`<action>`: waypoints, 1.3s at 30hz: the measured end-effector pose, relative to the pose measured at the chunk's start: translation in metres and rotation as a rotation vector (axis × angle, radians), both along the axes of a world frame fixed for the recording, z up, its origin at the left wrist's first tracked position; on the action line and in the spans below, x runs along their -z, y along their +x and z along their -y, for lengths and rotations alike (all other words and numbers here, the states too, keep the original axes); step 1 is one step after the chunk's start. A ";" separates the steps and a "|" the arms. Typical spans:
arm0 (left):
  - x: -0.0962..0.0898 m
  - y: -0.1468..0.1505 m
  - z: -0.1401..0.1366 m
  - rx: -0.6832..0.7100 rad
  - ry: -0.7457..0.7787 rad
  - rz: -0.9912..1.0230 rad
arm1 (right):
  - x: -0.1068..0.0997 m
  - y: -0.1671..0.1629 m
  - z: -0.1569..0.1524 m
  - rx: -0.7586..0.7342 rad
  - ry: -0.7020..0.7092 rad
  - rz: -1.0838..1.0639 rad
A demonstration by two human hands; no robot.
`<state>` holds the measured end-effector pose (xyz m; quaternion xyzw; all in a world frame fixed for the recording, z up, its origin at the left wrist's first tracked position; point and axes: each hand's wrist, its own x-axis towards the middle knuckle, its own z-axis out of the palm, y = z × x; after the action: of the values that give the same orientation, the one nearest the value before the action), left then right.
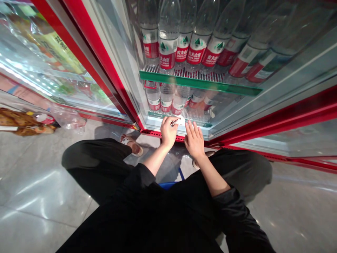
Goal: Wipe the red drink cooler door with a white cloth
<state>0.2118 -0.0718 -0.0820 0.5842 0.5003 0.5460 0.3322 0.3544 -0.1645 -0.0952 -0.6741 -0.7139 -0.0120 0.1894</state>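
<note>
Head view, only one: 2 hands, 1 white piece (pixel 180 120). Left hand (pixel 169 132) has its grip pinched on the white piece, thumb against fingers; right hand (pixel 195 139) is spread flat, fingers extended and close together, palm down, tips just beside the piece. Can't tell if they touch it. White piece sits at the low front edge of the fridge (pixel 152 133), between the hands, in front of the lower bottles (pixel 165 102). Looks small, bright, thin, irregular; partly hidden by left fingers, material unclear. Upper bottles (pixel 167 52): 5 with red-white labels facing out, clear plastic, upright, more to the right smeared by glare, exact count no. Lower row: 3 clear ones in front, others behind, hazy. 1 long green strip (pixel 200 84) along the upper shelf edge. Person's 2 knees are bent wide, black trousers (pixel 97 158), 2 feet on the floor (pixel 34 189). 1 blue item (pixel 167 185) below the body, mostly covered. Far left: 1 clear plastic bag (pixel 71 121) on the floor, more drinks (pixel 61 45) behind glass.
</note>
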 end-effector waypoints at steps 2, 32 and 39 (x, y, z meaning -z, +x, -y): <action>0.006 -0.005 -0.002 -0.022 -0.011 0.013 | -0.001 0.002 0.001 0.020 0.003 0.008; -0.002 0.017 0.002 -0.142 -0.097 0.198 | -0.001 0.002 0.000 0.014 0.031 -0.045; 0.025 -0.017 -0.016 -0.258 -0.170 0.256 | -0.008 0.003 -0.004 -0.062 0.044 0.102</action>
<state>0.1947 -0.0554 -0.1074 0.4109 0.5690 0.6097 0.3683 0.3571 -0.1601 -0.0870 -0.6460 -0.7426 -0.0559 0.1679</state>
